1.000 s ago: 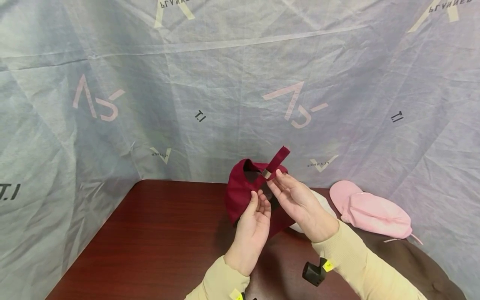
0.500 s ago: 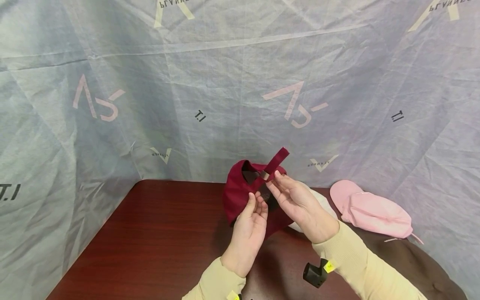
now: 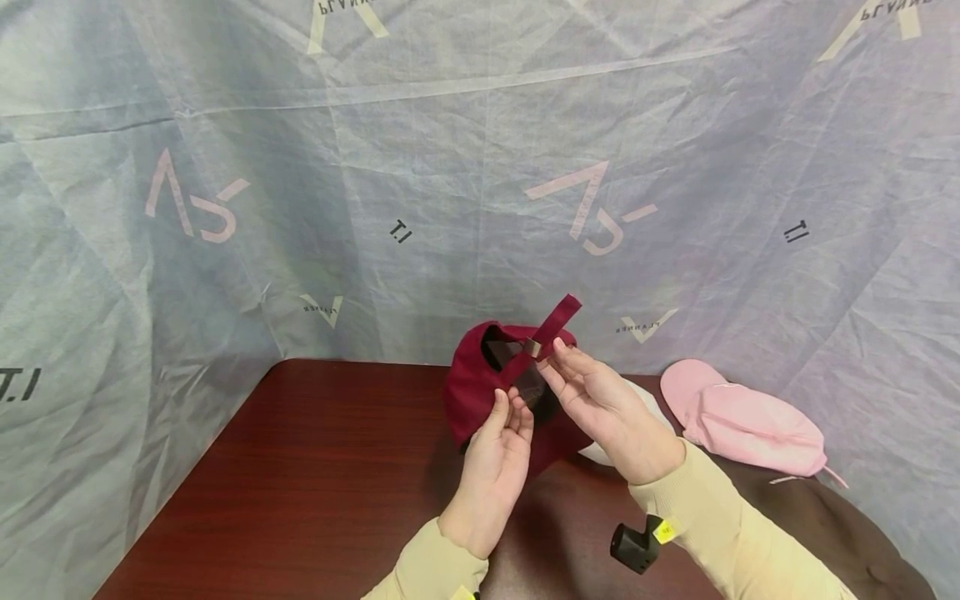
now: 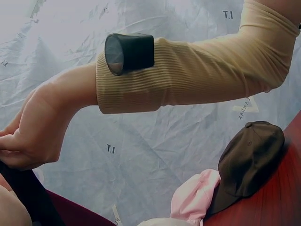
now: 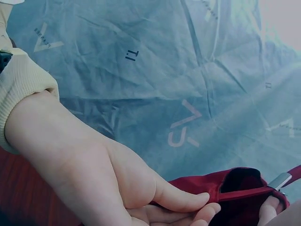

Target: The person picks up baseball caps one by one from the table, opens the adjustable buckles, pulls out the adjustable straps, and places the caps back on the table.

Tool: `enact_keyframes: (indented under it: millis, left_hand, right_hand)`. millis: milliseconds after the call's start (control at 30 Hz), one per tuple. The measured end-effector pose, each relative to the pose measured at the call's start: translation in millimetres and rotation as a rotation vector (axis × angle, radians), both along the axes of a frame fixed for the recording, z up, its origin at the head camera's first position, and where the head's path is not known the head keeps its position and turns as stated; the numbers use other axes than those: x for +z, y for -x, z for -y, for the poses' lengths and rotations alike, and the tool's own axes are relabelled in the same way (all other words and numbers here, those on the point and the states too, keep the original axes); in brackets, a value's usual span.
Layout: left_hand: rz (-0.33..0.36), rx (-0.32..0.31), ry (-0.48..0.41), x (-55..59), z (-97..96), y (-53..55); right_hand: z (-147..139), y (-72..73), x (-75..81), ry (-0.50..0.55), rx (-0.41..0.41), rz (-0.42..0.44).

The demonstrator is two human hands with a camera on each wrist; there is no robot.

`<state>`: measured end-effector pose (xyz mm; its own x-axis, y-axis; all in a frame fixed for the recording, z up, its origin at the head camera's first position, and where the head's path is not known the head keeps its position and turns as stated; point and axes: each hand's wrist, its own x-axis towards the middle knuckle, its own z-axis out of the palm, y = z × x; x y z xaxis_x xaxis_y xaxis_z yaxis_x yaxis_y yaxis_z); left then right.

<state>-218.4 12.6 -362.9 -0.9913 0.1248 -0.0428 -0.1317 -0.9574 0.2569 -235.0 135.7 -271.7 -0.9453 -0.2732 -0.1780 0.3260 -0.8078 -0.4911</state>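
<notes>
A maroon baseball cap (image 3: 468,387) is held up over the table, its rear opening toward me and a dark patch of lining showing inside. In the head view my left hand (image 3: 491,475) pinches the cap's lower back edge between thumb and fingers. My right hand (image 3: 611,412) pinches the adjustment strap beside the metal buckle (image 3: 532,347), and the strap's free end (image 3: 559,318) sticks up to the right. The right wrist view shows the left thumb (image 5: 183,200) on the cap's edge and the buckle (image 5: 280,181) further right. Part of the brim is hidden behind my hands.
A white cap (image 3: 651,402) lies behind my right forearm, mostly covered. To its right are a pink cap (image 3: 753,425) and a dark brown cap (image 3: 832,525). All rest on the reddish-brown table (image 3: 322,467), with a grey cloth backdrop (image 3: 420,183) behind.
My left hand has shifted slightly left and down along with the cap's left side. The right hand has barely moved, and the strap's free end still points up.
</notes>
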Motion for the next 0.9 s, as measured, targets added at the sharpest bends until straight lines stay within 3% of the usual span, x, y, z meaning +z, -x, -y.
enact_keyframes:
  millis: [367,633,900]
  left_hand:
    - [-0.046,0.008,0.056,-3.3,5.3,-1.0]
    - [-0.032,0.023,0.054,-13.3,12.1,0.6]
    - [-0.067,0.022,0.057,-15.3,13.9,0.2]
  right_hand:
    - [1,-0.6,-2.1,0.022,0.015,0.001]
    - [-9,-2.3,12.2,0.119,-0.015,0.045]
    - [-11,-1.7,15.7,0.125,-0.018,0.051]
